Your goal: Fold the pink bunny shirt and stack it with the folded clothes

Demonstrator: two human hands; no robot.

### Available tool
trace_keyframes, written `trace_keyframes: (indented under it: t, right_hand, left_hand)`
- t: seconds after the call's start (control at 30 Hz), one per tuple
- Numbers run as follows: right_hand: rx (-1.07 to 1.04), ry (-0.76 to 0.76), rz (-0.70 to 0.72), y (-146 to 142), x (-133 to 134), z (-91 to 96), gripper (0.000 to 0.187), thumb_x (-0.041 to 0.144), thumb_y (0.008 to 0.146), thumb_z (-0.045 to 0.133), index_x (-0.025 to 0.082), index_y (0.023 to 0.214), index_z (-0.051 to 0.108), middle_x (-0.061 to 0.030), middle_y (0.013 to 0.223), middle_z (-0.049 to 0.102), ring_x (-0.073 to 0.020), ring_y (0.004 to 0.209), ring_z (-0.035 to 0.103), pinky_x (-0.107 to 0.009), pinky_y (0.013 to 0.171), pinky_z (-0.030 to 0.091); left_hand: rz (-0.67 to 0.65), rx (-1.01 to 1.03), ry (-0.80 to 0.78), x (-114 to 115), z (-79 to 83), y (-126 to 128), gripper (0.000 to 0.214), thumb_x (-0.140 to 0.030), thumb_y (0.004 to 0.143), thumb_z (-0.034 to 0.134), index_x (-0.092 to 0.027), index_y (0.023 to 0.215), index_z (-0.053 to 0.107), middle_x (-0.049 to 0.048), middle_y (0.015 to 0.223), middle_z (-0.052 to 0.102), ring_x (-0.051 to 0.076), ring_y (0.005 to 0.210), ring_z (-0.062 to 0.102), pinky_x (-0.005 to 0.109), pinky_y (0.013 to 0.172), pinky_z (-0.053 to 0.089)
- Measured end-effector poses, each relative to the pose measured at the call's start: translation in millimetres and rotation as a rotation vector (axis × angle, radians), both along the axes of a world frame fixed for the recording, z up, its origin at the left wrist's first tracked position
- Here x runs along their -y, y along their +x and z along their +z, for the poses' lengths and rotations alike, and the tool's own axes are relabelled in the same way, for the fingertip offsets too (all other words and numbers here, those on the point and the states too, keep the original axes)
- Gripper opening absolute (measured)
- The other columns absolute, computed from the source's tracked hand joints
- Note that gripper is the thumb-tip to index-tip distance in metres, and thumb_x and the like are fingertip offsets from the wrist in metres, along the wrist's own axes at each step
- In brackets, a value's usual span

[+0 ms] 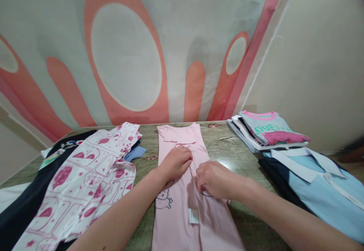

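A pale pink garment (182,205) lies lengthwise down the middle of the wood-grain table (224,145), folded into a narrow strip, with a small drawn animal and a white label showing. My left hand (174,162) rests on it with fingers curled, pinching the fabric near the middle fold. Just to the right, my right hand (214,179) is closed and pressed on the same garment, fingers tucked into the cloth. The two hands are almost touching.
A loose heap with a white and pink printed garment (85,179) over dark clothes covers the left. At the back right is a folded stack topped by a grey and pink shirt (269,129). A light blue collared shirt (321,186) lies right. A patterned curtain hangs behind.
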State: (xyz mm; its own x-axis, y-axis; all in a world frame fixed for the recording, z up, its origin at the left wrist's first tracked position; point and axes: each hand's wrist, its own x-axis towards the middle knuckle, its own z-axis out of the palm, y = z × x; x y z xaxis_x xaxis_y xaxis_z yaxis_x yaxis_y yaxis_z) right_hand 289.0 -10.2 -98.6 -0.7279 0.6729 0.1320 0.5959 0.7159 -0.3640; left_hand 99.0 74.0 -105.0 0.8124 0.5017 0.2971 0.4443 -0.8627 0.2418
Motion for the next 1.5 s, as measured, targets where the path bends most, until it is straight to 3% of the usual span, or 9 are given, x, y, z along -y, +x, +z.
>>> trace_keyframes:
  t: [0.17, 0.37, 0.5, 0.7, 0.83, 1.07, 1.2, 1.4, 1.5]
  right_hand:
    - [-0.203, 0.118, -0.152, -2.7, 40.3, -7.1, 0.029, 0.005, 0.086, 0.048, 0.019, 0.101, 0.070, -0.0053, 0.102, 0.070, -0.0189, 0.097, 0.059, -0.033, 0.087, 0.044]
    - [-0.414, 0.135, -0.119, 5.7, 50.8, -23.2, 0.028, 0.003, 0.086, 0.045, 0.022, 0.085, 0.066, -0.0004, 0.079, 0.067, -0.0158, 0.077, 0.058, -0.032, 0.077, 0.044]
    - [-0.321, 0.217, -0.359, 21.7, 31.9, -26.1, 0.031, 0.001, 0.085, 0.046, 0.020, 0.102, 0.065, -0.0066, 0.101, 0.066, -0.0205, 0.096, 0.056, -0.036, 0.085, 0.044]
    - [-0.058, 0.303, -0.539, 43.1, 14.0, -27.2, 0.028, 0.001, 0.085, 0.047, 0.020, 0.090, 0.067, -0.0064, 0.096, 0.067, -0.0234, 0.097, 0.054, -0.038, 0.086, 0.042]
    - [-0.006, 0.307, -0.409, 40.7, 11.4, -25.4, 0.036, 0.005, 0.089, 0.048, 0.026, 0.114, 0.063, -0.0040, 0.123, 0.062, -0.0240, 0.120, 0.045, -0.040, 0.098, 0.037]
    - [-0.014, 0.250, -0.419, 44.6, 11.2, -20.8, 0.023, 0.010, 0.092, 0.051, 0.025, 0.101, 0.066, -0.0027, 0.109, 0.068, -0.0230, 0.113, 0.049, -0.040, 0.100, 0.033]
    - [-0.055, 0.238, -0.232, 41.7, 14.5, -21.2, 0.028, 0.008, 0.092, 0.050, 0.025, 0.109, 0.065, -0.0032, 0.115, 0.066, -0.0210, 0.119, 0.048, -0.037, 0.101, 0.033]
    - [-0.159, 0.251, -0.202, 39.0, 23.0, -20.5, 0.024, 0.008, 0.092, 0.049, 0.018, 0.077, 0.065, -0.0031, 0.082, 0.066, -0.0170, 0.087, 0.056, -0.034, 0.086, 0.040]
    - [-0.179, 0.271, -0.116, 32.7, 31.4, -17.6, 0.023, 0.007, 0.092, 0.048, 0.019, 0.093, 0.068, -0.0055, 0.097, 0.068, -0.0178, 0.096, 0.057, -0.035, 0.089, 0.040]
  left_hand:
    - [-0.012, -0.110, 0.080, 12.1, 6.5, 5.1, 0.016, -0.024, 0.093, 0.047, -0.019, 0.086, 0.060, 0.0067, 0.097, 0.063, 0.021, 0.095, 0.058, 0.034, 0.086, 0.044]
    - [0.018, -0.105, 0.022, 12.7, 1.2, 5.6, 0.010, -0.027, 0.086, 0.059, -0.019, 0.092, 0.059, 0.0057, 0.097, 0.062, 0.023, 0.094, 0.056, 0.034, 0.084, 0.044]
    - [0.022, -0.041, -0.057, 8.3, -3.5, 3.5, 0.011, -0.024, 0.083, 0.060, -0.021, 0.094, 0.059, 0.0048, 0.099, 0.062, 0.022, 0.098, 0.056, 0.034, 0.089, 0.043]
    - [-0.048, 0.030, -0.157, -0.7, -4.3, 0.2, 0.016, -0.023, 0.079, 0.065, -0.021, 0.095, 0.060, 0.0041, 0.102, 0.062, 0.022, 0.100, 0.055, 0.034, 0.093, 0.041]
    - [-0.066, 0.056, -0.208, -3.7, -3.9, -0.1, 0.019, -0.024, 0.078, 0.067, -0.022, 0.096, 0.061, 0.0042, 0.105, 0.061, 0.022, 0.103, 0.055, 0.035, 0.094, 0.040]
    - [-0.082, 0.055, -0.239, -3.3, -5.1, 0.6, 0.025, -0.025, 0.073, 0.072, -0.022, 0.096, 0.061, 0.0038, 0.108, 0.061, 0.023, 0.106, 0.053, 0.034, 0.096, 0.039]
    - [-0.076, 0.045, -0.250, -2.2, -3.9, 1.0, 0.028, -0.025, 0.072, 0.073, -0.021, 0.096, 0.061, 0.0044, 0.109, 0.061, 0.023, 0.106, 0.054, 0.034, 0.097, 0.039]
    - [-0.046, 0.033, -0.240, -0.2, -2.1, 1.7, 0.026, -0.027, 0.072, 0.073, -0.021, 0.094, 0.060, 0.0045, 0.110, 0.061, 0.023, 0.107, 0.054, 0.035, 0.097, 0.038]
    - [-0.041, 0.011, -0.231, -0.3, -1.8, 2.0, 0.025, -0.028, 0.074, 0.071, -0.021, 0.096, 0.060, 0.0048, 0.111, 0.061, 0.023, 0.107, 0.054, 0.035, 0.097, 0.039]
